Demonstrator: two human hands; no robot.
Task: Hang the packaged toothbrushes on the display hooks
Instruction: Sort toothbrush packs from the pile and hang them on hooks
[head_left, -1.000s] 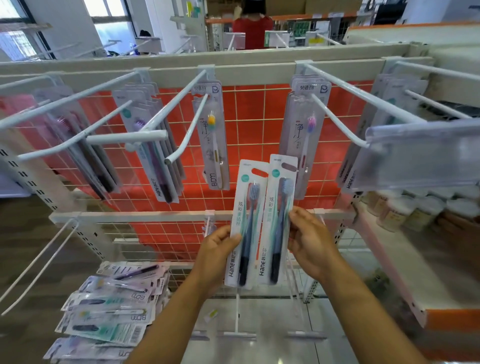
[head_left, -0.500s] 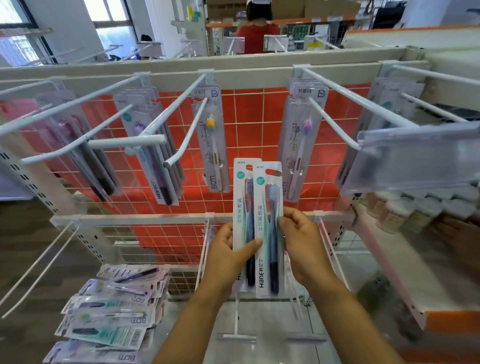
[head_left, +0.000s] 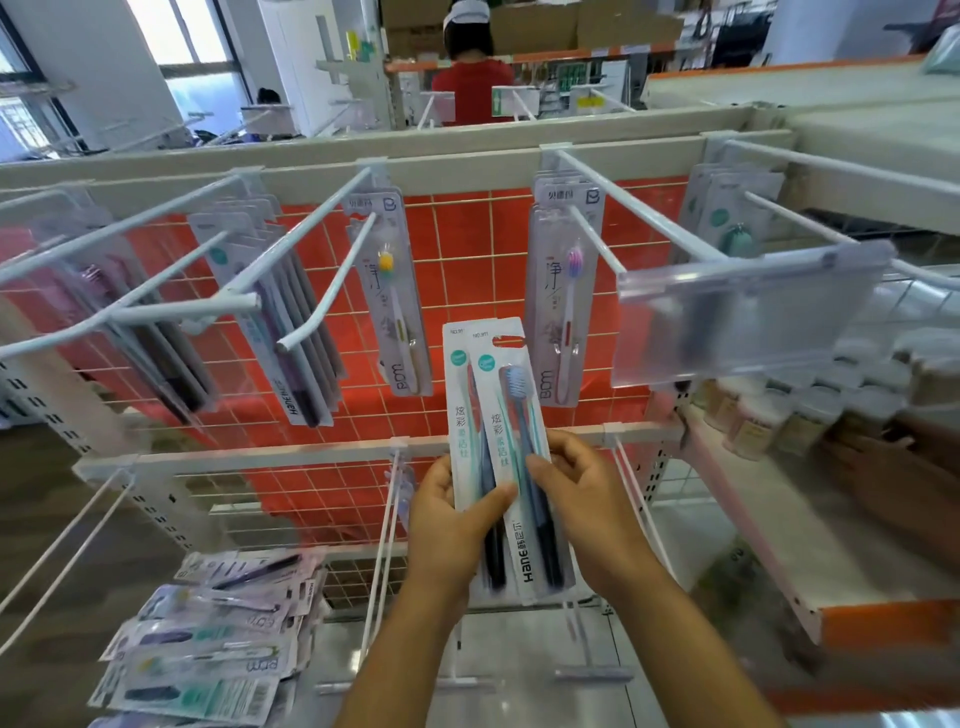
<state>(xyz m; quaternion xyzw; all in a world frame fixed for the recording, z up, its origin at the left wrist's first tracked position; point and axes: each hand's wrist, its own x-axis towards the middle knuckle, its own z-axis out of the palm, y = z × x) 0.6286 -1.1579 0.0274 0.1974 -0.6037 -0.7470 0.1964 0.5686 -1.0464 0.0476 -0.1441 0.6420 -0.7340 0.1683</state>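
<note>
Here, fingers (head_left: 491, 500) of left hand (head_left: 451, 526) and right hand (head_left: 589, 506) pinch two overlapping "Hane" NO.911 toothbrush packs (head_left: 503, 415).

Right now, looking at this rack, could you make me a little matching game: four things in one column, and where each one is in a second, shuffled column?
Things:
1. two Hane packs
2. yellow-bristled pack
3. pile of packs
4. clear label holder

Places:
a. lying flat, lower left
b. hanging before the orange grid panel
c. held by the left hand and right hand
d. translucent, upper right

Pairs: 1-c, 2-b, 3-a, 4-d.
</note>
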